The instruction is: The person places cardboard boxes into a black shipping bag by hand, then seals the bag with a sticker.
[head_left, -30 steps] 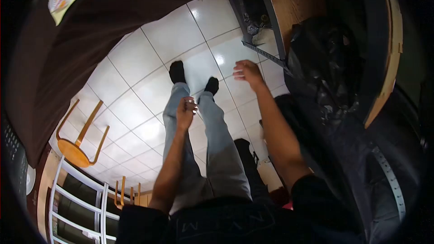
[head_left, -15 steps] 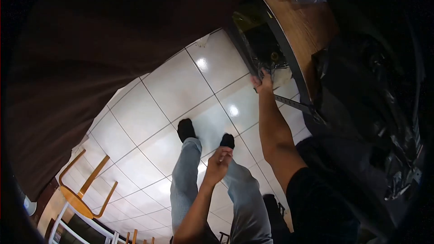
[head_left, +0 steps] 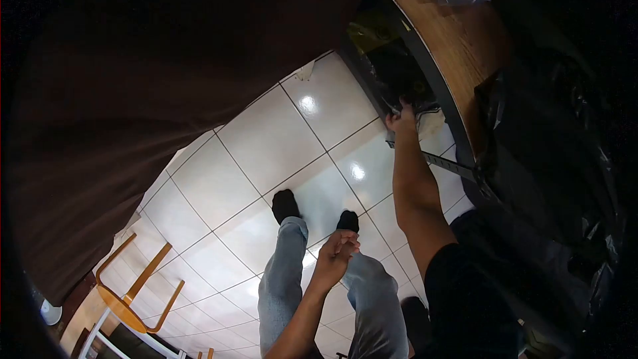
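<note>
My right hand (head_left: 403,119) reaches forward to a low, dark rack beneath the wooden top. Its fingers close on the edge of a black plastic bag (head_left: 399,83), which lies in the rack with some yellow showing farther back. Part of those fingers is lost in the dark plastic. Over my knees hangs my left hand (head_left: 337,254), its fingers loosely bent and somewhat apart, with nothing visible in them. Below the right hand, a dark slotted metal bar (head_left: 448,163) runs along the rack's near end.
A curved wooden tabletop (head_left: 458,46) with clear plastic on it is at upper right. More black plastic (head_left: 545,153) hangs at right. Dark brown cloth (head_left: 166,46) covers the upper left. A wooden stool (head_left: 126,309) lies lower left. My socked feet (head_left: 286,206) rest on white floor tiles (head_left: 272,133).
The whole view has shifted slightly, so everything appears lower and farther right. My right hand stays at the bag's edge, and my left hand stays over my knees.
</note>
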Tool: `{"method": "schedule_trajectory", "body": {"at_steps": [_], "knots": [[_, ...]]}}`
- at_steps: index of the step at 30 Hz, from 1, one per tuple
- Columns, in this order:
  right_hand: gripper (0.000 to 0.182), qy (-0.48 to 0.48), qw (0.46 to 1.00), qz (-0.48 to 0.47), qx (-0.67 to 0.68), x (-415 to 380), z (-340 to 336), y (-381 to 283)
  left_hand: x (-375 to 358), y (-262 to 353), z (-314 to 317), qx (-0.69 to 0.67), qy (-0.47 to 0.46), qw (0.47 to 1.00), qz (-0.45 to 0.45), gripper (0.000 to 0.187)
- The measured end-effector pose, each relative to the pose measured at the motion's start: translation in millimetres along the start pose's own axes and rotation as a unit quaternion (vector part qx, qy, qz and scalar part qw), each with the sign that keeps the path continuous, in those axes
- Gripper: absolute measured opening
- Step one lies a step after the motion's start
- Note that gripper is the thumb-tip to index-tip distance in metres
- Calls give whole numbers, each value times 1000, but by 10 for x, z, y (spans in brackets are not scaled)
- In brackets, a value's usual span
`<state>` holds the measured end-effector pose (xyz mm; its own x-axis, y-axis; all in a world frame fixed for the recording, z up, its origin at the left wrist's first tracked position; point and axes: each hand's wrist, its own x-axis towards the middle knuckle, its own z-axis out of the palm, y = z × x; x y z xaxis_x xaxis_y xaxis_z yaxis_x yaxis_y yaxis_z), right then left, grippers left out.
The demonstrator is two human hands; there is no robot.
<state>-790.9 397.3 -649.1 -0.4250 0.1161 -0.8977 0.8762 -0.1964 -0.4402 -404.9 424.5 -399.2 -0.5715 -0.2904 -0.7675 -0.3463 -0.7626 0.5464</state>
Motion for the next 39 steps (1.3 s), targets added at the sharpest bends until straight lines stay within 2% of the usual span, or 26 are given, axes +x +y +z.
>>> {"method": "schedule_trajectory", "body": {"at_steps": [1,3,5,6,8,11,12,13,14,17,19,20,22,24,27,29,30,31,33,34,39], "knots": [[36,28,999,-26,-6,8,33,-12,3,11,-6,-3,-7,1000,0,20],[38,3,999,-41,-14,85,129,-68,13,12,-27,-1,-4,1000,-11,20],[39,-209,973,-64,71,99,205,-128,13,-16,-42,0,-4,1000,-21,20],[39,-205,974,-65,70,102,277,-159,9,-42,-45,2,1,1000,-23,20],[39,-244,948,-165,121,70,458,-235,5,-78,-42,3,5,1000,-27,22],[39,-216,954,-112,174,-67,580,-365,-14,-101,-75,8,7,1000,-23,22],[42,-235,962,-63,123,-157,530,-469,-19,-104,-80,4,11,1000,-25,23],[42,-236,962,-61,123,-172,469,-524,-10,-104,-85,0,16,1000,-26,23],[44,-206,976,-57,38,-197,399,-567,-20,-83,-90,0,17,1000,-26,23],[45,-156,983,-94,-34,-377,357,-542,-28,-46,-97,3,18,999,-30,24],[44,-159,966,-203,-30,-255,389,-548,-40,-115,-108,-23,15,1000,-15,25],[44,-157,967,-199,-32,-188,448,-571,-51,-129,-101,-24,18,999,-19,25],[42,-307,924,-215,73,-138,663,-718,-54,-128,-80,-30,13,999,-35,26],[41,-369,895,-217,123,-102,770,-780,-51,-151,-57,-30,9,999,-34,26],[39,-371,883,-214,193,-402,870,-699,-75,-140,-30,-27,5,999,-33,25],[40,-324,909,-208,160,-966,847,-462,-88,-170,-18,-24,4,999,-36,25],[42,-407,871,-217,168,-737,775,-381,-85,-210,-28,-30,4,999,-31,24],[42,-405,872,-215,169,-756,733,-329,-85,-232,-40,-37,5,999,-27,24],[40,-346,911,-123,189,-788,601,-192,-94,-210,-31,-39,11,999,-32,24],[40,-317,925,-128,167,-795,565,-135,-103,-201,-23,-41,14,998,-35,24],[31,-299,947,-82,82,-674,593,-128,-96,-230,-44,-46,14,998,-35,24]]}}
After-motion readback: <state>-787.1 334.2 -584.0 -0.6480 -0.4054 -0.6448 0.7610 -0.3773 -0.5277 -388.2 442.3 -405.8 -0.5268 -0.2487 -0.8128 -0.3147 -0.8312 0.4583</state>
